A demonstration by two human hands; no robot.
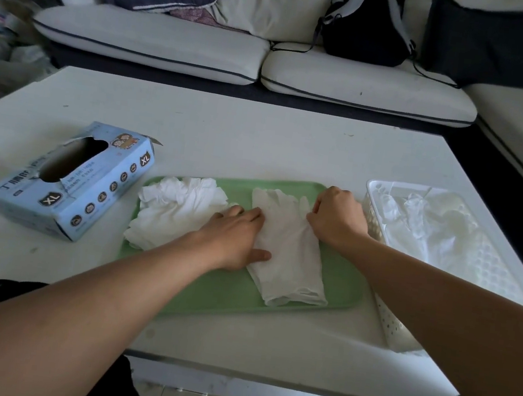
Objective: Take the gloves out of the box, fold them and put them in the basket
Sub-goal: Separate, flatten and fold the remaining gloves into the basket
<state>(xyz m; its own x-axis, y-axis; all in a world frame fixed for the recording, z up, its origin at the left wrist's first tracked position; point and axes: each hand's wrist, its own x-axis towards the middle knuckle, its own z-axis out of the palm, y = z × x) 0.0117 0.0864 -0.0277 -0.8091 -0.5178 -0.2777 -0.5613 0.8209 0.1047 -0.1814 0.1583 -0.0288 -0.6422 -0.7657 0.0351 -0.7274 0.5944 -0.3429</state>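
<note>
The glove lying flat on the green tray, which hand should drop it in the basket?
Probably the right hand. It already grips the glove at the edge nearest the white basket, which sits just to its right. The left hand presses flat on the glove's far side, nearer the crumpled glove pile.

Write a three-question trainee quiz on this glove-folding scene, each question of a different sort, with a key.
1. True or false: the flat glove lies on the green tray.
2. Which hand presses flat on that glove with straight fingers?
A. left hand
B. right hand
C. neither
3. Fill in: the white basket stands on the ____ side of the tray, and the blue box stands on the opposite side.

Key
1. True; a crumpled glove pile shares the tray.
2. A; the right hand pinches the glove's finger end.
3. Right.
</note>
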